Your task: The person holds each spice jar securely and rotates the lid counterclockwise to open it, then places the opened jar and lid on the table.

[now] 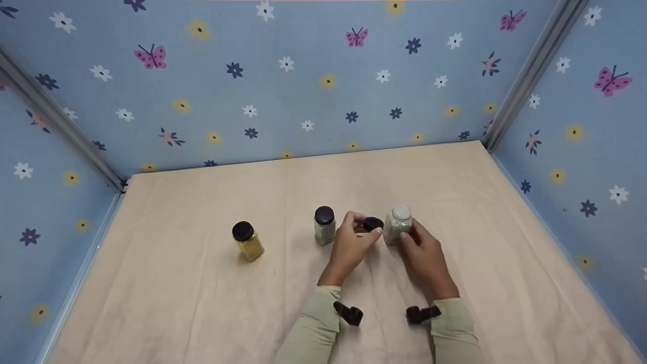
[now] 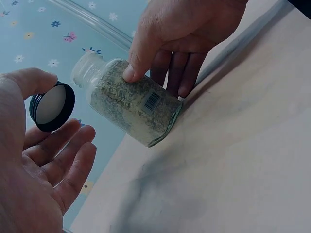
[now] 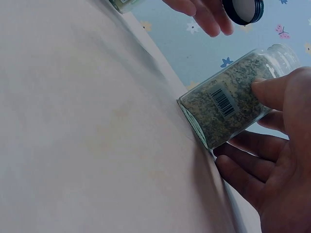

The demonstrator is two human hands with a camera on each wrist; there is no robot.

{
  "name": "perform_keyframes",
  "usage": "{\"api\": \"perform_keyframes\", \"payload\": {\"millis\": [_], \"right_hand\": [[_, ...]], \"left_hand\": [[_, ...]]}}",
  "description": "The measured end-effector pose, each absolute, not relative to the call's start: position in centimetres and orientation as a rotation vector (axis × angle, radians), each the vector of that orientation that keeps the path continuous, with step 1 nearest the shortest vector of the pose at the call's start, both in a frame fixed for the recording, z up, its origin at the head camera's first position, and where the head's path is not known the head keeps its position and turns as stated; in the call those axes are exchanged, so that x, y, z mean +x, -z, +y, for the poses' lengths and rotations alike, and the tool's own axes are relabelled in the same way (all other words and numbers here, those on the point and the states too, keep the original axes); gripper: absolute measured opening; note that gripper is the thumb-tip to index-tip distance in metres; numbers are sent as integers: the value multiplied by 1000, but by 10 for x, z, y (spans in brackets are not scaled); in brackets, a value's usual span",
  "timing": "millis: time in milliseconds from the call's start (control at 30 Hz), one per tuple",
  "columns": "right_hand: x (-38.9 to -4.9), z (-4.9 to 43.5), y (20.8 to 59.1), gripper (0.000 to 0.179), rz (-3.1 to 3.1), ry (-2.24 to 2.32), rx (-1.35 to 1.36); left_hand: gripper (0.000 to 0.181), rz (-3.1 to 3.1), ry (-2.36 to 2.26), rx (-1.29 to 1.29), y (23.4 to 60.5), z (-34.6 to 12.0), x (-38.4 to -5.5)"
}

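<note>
Grip, left: left hand, at about 8 o'clock of the herb jar, with thumb and finger pinching the black cap; in the left wrist view the remaining fingers hung loosely apart. Grip, right: right hand, at about 4 o'clock of the same jar, curled round it, thumb laid across its near side. Clock bearings were those of the head view, 12 lying towards the back wall.

Items, left to right:

Yellow jar, one. Glass, yellow contents, black lid. Stood on the table at 9 o'clock of the middle jar, a shade towards 8, well apart from both hands.

Middle jar, one. Pale green contents, black lid. Stood upright at 9 o'clock of the cap, just beside the left hand.

Black cap, one. Ribbed rim, pale inner face. Was held at 9 o'clock of the herb jar, near its neck but apart from it.

Herb jar, one. Clear glass, neck exposed, filled with flaked green matter; barcode label on one side. Was held upright at the right of the group; whether its base touched the table could not be told.

Sleeves, pair. Pale green, at 6 o'clock of the hands, each with a black wrist device.
</note>
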State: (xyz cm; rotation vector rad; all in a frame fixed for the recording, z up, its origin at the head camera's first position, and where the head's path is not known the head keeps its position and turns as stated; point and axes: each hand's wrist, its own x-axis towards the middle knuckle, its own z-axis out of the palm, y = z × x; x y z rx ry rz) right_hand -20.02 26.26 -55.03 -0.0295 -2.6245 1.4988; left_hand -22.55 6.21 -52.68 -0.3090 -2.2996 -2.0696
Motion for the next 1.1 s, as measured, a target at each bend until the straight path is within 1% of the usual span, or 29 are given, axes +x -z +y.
{"api": "perform_keyframes", "payload": {"millis": [200,467,733,1100], "right_hand": [[-200,264,552,56,-2621,-1492,-17],[-199,262,553,57,-2596,-1513,-20],[-200,263,552,56,-2603,-1515,-19],[-200,262,553,56,-2603,-1523,-20]], "left_hand": [[33,-2335,2065,-337,531,62,-221],[40,-2384,2045,-346,534,59,-218],[37,-2371,2062,-372,538,56,-214],[42,-2428,2025,-396,543,52,-211]]}}
